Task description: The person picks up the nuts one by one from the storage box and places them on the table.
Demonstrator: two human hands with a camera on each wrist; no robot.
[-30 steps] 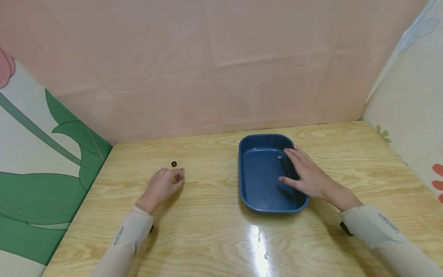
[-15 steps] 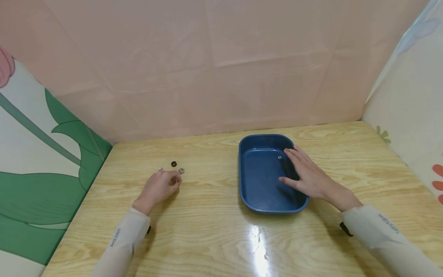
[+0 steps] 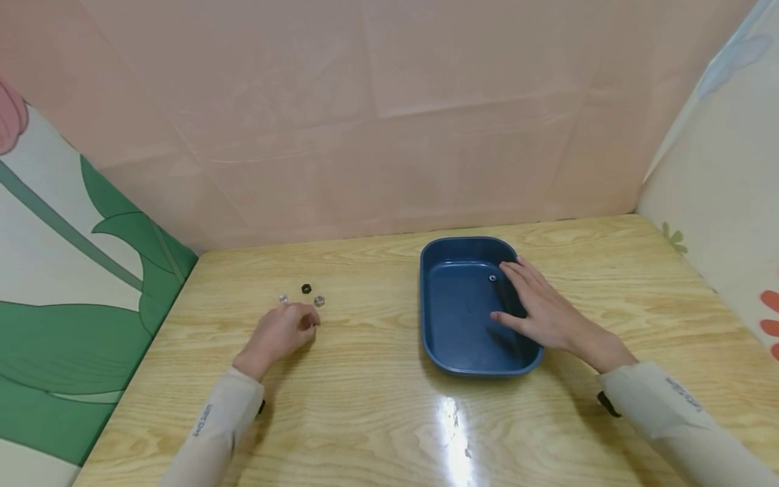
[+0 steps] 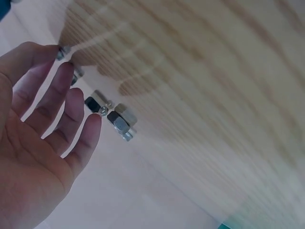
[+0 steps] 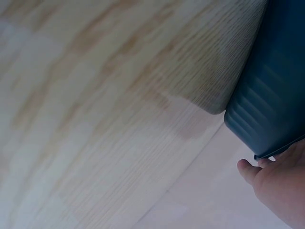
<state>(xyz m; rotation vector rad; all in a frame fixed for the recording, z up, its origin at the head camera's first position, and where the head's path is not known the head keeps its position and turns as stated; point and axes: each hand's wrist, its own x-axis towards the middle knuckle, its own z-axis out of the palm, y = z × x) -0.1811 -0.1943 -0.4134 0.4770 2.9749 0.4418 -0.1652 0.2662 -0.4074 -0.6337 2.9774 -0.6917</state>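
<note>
In the head view my left hand is low over the left part of the table, thumb and forefinger together. The left wrist view shows a small silver nut between their tips, at the tabletop. Just beyond the hand lie a black nut, a silver nut and another small silver piece, perhaps also a nut. My right hand rests on the right rim of a blue tray, fingers spread over its inside. Inside the tray is one small silver nut.
The wood-grain table runs back to a pinkish cloth backdrop. A panel with green leaf patterns borders the left side, and a pale panel stands on the right.
My left hand has drawn back slightly to the left and nearer, uncovering the silver nut beside the black one. My right hand and the tray have stayed in place.
</note>
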